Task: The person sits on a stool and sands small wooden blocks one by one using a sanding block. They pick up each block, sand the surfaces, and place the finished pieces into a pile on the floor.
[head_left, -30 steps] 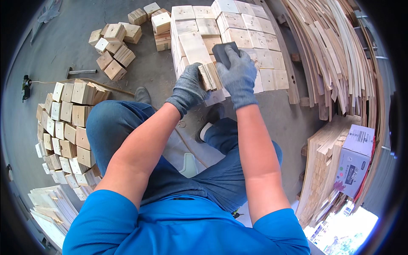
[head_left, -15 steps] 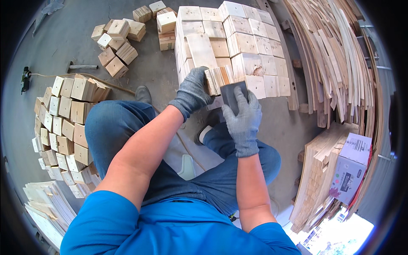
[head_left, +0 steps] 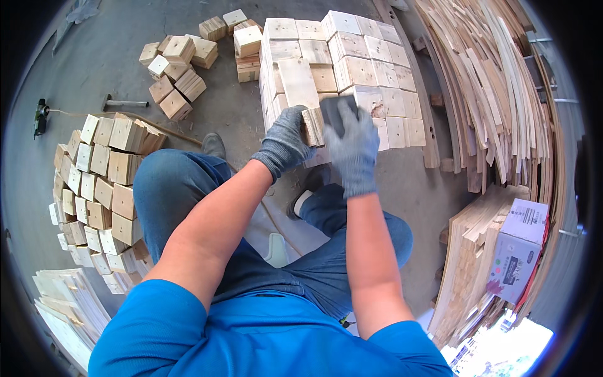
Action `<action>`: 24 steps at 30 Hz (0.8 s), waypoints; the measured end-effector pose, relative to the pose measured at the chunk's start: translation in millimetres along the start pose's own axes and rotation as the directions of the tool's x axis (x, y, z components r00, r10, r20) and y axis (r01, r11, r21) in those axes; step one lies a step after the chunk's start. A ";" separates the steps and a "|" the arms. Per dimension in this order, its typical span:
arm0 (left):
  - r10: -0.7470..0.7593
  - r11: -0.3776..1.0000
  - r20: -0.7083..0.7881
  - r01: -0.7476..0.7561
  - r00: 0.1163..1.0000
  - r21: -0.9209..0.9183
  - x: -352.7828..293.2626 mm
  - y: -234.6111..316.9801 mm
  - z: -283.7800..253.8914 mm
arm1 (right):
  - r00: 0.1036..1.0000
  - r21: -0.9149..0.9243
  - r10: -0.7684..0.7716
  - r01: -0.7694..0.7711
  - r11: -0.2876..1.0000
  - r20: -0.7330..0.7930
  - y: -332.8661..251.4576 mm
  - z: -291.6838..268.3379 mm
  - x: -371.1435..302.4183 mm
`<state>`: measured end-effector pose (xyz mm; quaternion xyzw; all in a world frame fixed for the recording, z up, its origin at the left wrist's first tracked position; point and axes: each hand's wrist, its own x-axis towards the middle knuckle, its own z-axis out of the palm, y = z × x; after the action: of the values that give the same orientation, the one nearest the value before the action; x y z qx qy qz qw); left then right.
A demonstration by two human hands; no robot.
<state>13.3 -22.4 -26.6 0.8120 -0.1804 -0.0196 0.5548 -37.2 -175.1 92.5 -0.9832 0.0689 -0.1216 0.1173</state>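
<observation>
There is 1 layered wooden block [head_left: 311, 129] and 1 dark pad [head_left: 332, 110], both just toward 12 o'clock from the centre. Beyond them, between 12 and 1 o'clock, a large block stack [head_left: 357, 70] shows around 20 pieces; another, the side stack [head_left: 118, 167], stands at 9 o'clock with over 20. The loose pile [head_left: 178, 49] between 10 and 11 o'clock has at least 8. Also on the floor are 1 T-shaped tool [head_left: 129, 103] at 10 o'clock and 1 power tool [head_left: 40, 118] between 9 and 10.

The left hand [head_left: 286, 139] reaches in from 7 o'clock, its gloved grip curled around the block's near-left side. The right hand [head_left: 353, 141] comes from 5 o'clock, fingers toward 11, its grip partly closed over the pad. The pad lies at the block's 2 o'clock side; whether they touch, I cannot tell.
</observation>
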 end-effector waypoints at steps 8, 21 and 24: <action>0.023 0.997 -0.018 -0.022 1.000 0.073 -2.2 20.3 -13.1 | 1.000 0.011 -0.022 0.022 1.000 0.016 -0.2 -15.5 -73.1; 0.032 0.999 0.078 -0.029 0.996 -0.041 -0.4 -8.9 3.5 | 0.995 0.008 0.033 -0.034 0.999 0.095 -44.4 -0.7 43.4; 0.027 0.997 0.020 -0.026 0.999 -0.078 -3.0 7.3 -3.3 | 1.000 0.007 -0.017 0.017 1.000 0.019 -26.3 -1.5 -8.3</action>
<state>9.2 -20.8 -19.2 0.7870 -0.1962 -0.0278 0.5842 -42.7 -148.7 98.6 -0.9845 0.0588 -0.1134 0.1205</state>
